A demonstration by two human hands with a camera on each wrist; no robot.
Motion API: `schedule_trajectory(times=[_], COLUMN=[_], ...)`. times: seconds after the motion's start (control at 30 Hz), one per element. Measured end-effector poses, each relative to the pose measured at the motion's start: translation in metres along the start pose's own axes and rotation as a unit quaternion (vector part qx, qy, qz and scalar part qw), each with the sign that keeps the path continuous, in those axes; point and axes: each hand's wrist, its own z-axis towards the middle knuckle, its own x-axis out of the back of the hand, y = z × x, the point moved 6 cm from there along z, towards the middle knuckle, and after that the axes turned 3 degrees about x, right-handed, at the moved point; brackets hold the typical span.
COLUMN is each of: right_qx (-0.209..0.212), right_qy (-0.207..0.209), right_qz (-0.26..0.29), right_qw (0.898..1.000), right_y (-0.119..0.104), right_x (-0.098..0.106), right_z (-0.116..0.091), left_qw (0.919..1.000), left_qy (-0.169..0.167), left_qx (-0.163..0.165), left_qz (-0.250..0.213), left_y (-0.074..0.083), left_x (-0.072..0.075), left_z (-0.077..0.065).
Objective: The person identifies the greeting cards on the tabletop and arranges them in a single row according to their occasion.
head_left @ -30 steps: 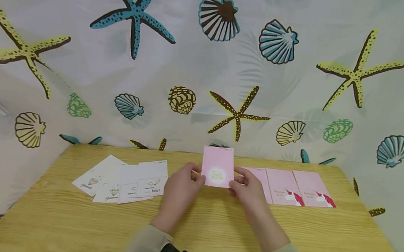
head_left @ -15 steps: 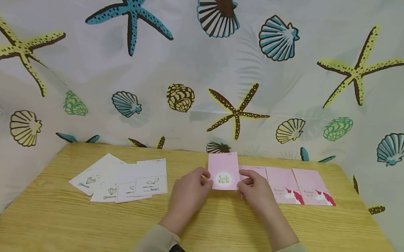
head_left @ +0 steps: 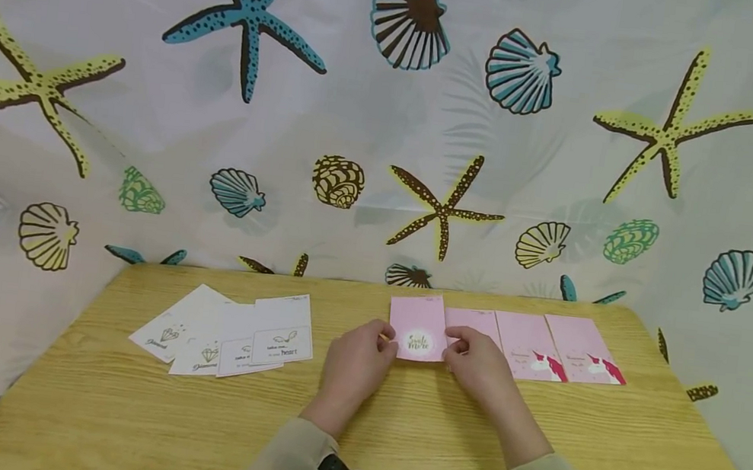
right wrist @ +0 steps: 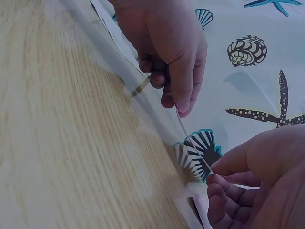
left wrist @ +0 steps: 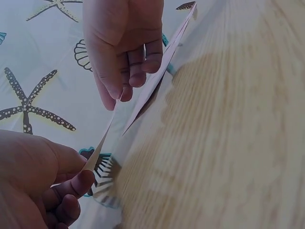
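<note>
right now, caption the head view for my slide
Left hand and right hand pinch a pink card over a wooden table, white cards at left, more pink cards at right.

Head view evenly lit; wrist views dimmer, bluish.

Hides part of a pink card (head_left: 475, 320) behind the right hand (head_left: 482, 362).
Covers portions of the overlapping white cards (head_left: 233, 319); leaves the print (head_left: 429, 299) along the top of the held card (head_left: 414, 318) too small to read. Shows that card nearly edge-on in both wrist views, concealing its face. Crops both sleeves (head_left: 289, 459) at the head view's bottom, a blue starfish (head_left: 251, 16) at its top.
</note>
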Motion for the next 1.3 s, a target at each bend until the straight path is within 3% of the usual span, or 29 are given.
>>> schedule_trajectory(times=[0.27,0.7,0.93,1.3], right_qx=[0.028,0.017,0.035,0.046], right_qy=[0.0,-0.005,-0.02,-0.031], right_qz=[-0.031,-0.078,-0.061,-0.079], right_qw=[0.999,0.997,0.997,0.995], right_y=[0.008,-0.003,-0.007,-0.009], right_x=[-0.007,-0.006,-0.01,-0.012], right_z=[0.004,-0.004,-0.003,-0.006], left_qw=[0.9999,0.9999,0.9995,0.9956], left_qy=[-0.007,-0.012,-0.002,0.0], left_qx=[0.01,0.011,-0.003,-0.029], left_qz=[0.001,-0.001,0.03,0.09], left_y=[-0.005,-0.011,-0.01,-0.005], left_x=[-0.005,-0.011,-0.012,-0.015], left_z=[0.002,0.004,0.003,0.005])
